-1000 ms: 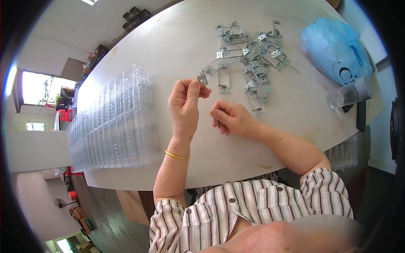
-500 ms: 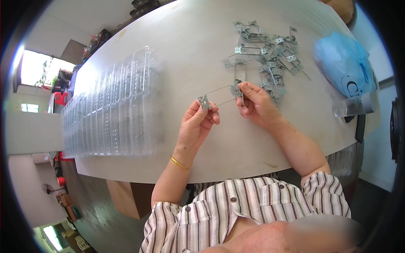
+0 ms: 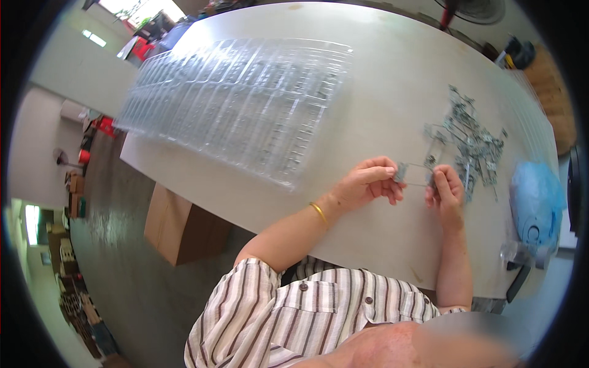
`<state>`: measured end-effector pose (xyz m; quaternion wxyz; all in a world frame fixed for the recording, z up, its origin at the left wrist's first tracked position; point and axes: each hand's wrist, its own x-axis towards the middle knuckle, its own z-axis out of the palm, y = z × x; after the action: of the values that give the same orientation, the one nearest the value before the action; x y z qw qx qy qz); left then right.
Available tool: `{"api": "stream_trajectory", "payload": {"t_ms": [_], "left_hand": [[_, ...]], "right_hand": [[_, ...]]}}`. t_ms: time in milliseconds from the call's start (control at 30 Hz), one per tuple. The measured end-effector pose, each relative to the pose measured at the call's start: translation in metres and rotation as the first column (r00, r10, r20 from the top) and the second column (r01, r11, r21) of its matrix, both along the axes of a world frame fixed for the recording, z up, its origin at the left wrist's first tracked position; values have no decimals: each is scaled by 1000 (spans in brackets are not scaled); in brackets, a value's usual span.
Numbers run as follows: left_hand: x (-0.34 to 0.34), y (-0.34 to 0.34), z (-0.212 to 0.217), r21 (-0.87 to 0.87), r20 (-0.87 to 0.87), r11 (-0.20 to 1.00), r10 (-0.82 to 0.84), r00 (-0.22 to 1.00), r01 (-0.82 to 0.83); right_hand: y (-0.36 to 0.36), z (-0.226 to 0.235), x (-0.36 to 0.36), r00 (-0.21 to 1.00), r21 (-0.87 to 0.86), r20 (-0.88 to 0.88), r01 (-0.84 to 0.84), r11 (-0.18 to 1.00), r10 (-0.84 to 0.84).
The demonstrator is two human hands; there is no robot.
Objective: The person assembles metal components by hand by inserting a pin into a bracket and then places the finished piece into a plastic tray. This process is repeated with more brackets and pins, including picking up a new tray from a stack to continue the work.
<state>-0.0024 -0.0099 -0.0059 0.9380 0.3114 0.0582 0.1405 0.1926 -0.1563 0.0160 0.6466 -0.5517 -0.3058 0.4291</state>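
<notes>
Between my hands is a small metal bracket assembly (image 3: pixel 419 165), two stamped plates joined by a pair of thin rods. My left hand (image 3: pixel 368 182), with a gold bangle on its wrist, pinches the plate at one end. At the other end, my right hand (image 3: pixel 448 187) grips the second plate, partly hidden by its fingers. Just beyond the right hand lies a loose pile of similar metal brackets (image 3: pixel 469 144). To the left, a clear plastic tray (image 3: pixel 245 98) with long compartments lies on the table; greyish rows show through it, too hazy to make out.
The white table (image 3: pixel 374 239) has a curved-looking edge in front of me. At the right stand a blue plastic bag (image 3: pixel 534 205) and a clear container (image 3: pixel 515 251). A cardboard box (image 3: pixel 184 224) is on the floor below the table's left side. A fan (image 3: pixel 478 9) is beyond the far edge.
The view has swung left, so table, tray and pile appear shifted and tilted. Both hands still hold the same bracket assembly, now lower and further right in the picture.
</notes>
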Motion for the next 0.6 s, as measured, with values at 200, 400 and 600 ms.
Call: {"api": "stream_trajectory", "payload": {"t_ms": [200,400,600], "left_hand": [[0,-1,-1,-85,-97,981,-184,978,176],[-4,-7,23,-21,-143,961,-275,951,275],[0,-11,8,33,-132,964,-256,958,262]], "right_hand": [[-6,11,2,989,52,74,-134,990,130],[-9,11,-6,949,-24,226,-222,975,222],[-12,10,-6,949,-35,241,-201,979,203]]}}
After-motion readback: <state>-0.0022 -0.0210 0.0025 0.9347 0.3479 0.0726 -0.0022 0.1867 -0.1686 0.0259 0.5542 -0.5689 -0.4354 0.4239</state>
